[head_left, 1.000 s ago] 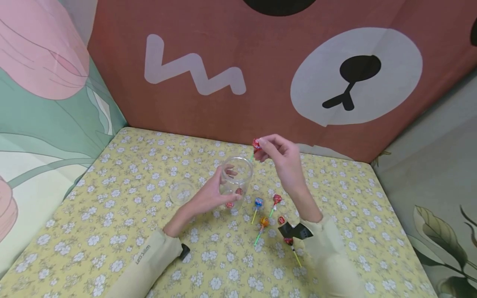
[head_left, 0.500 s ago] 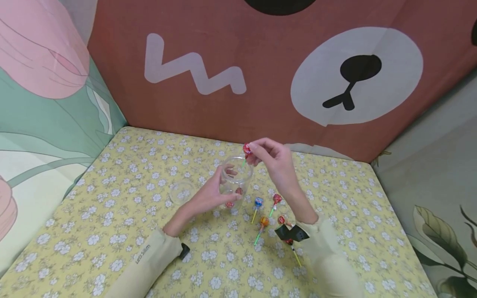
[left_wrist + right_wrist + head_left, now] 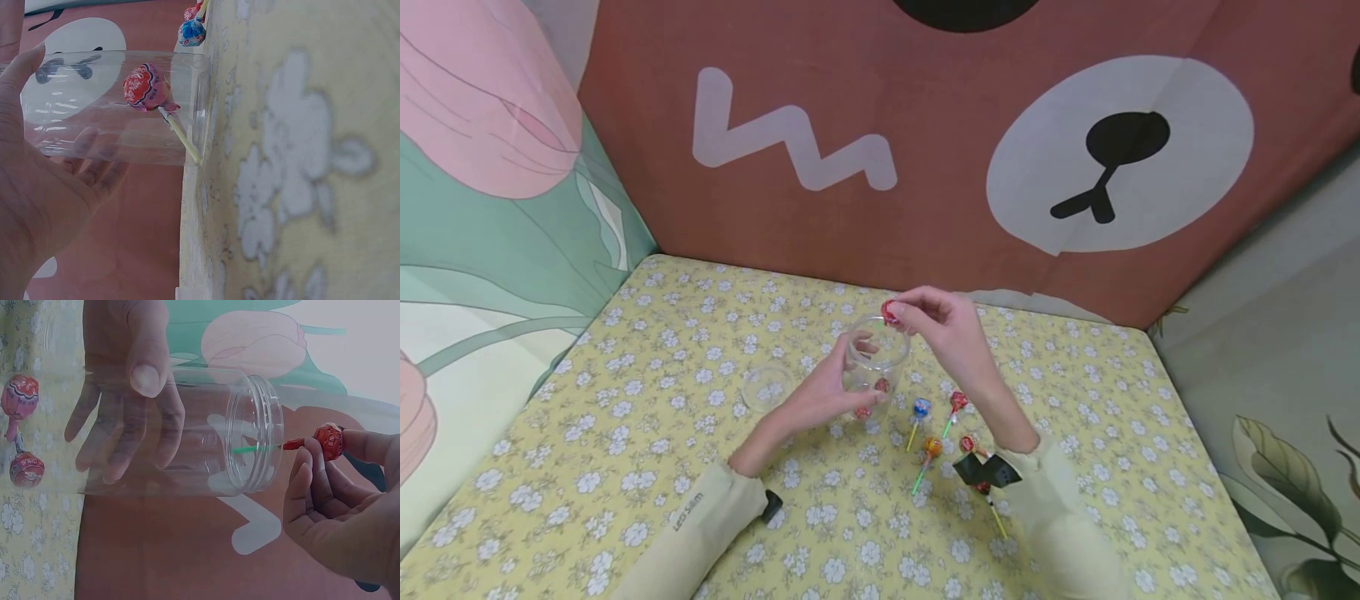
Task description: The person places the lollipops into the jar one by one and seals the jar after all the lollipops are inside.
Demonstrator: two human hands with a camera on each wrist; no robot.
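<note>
The left hand (image 3: 822, 390) grips the jar (image 3: 877, 364), apparently steadying it; the right hand (image 3: 953, 335) pinches a red lollipop (image 3: 329, 441) head-up.

1. Hands: two, one left hand (image 3: 823, 390) and one right hand (image 3: 953, 335).
2. Clear jar (image 3: 269, 419): one.
3. Clear round lid (image 3: 767, 388): one.
4. Held lollipop (image 3: 329, 441): one.
5. Lollipops inside the jar (image 3: 20, 397): two.
6. Lollipops on the tabletop (image 3: 647, 400): five in view, being one blue lollipop (image 3: 921, 407), one orange lollipop (image 3: 932, 447) and three red lollipops (image 3: 958, 401), two partly hidden.
7. Sleeves (image 3: 700, 517): two.
</note>
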